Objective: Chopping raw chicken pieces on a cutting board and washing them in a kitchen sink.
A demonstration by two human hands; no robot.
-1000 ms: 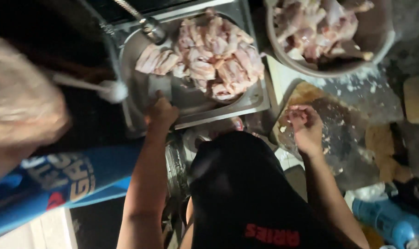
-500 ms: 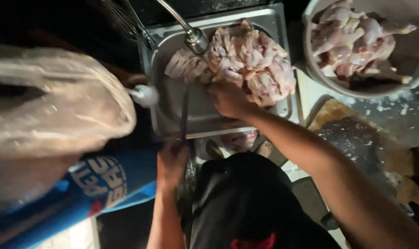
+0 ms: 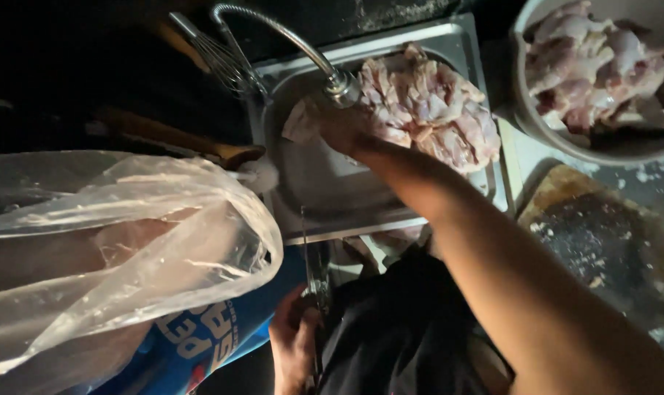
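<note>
Head view: R hand (image 3: pixel 339 126) in the sink (image 3: pixel 449 36), fingers closed on a raw chicken piece (image 3: pixel 300 121); L hand (image 3: pixel 297 344) low, clenched on a knife (image 3: pixel 311 274).

Piece sits at the left edge of the chicken pile (image 3: pixel 427 110), under the hose tap (image 3: pixel 339 86), poking left past the R hand's fingertips; R arm comes in diagonally from lower right, so R hand is far nearer the meat. Knife's long axis runs straight up toward the sink's front rim, blade tip just short of it, well apart from the piece. Sink is bare steel, wet-looking. Around: bowl (image 3: pixel 526 117) of more chicken at upper right, dark board (image 3: pixel 602 249) right, whisk (image 3: pixel 222 58) behind sink, clear bag (image 3: pixel 120 249) left foreground. Dim room.
</note>
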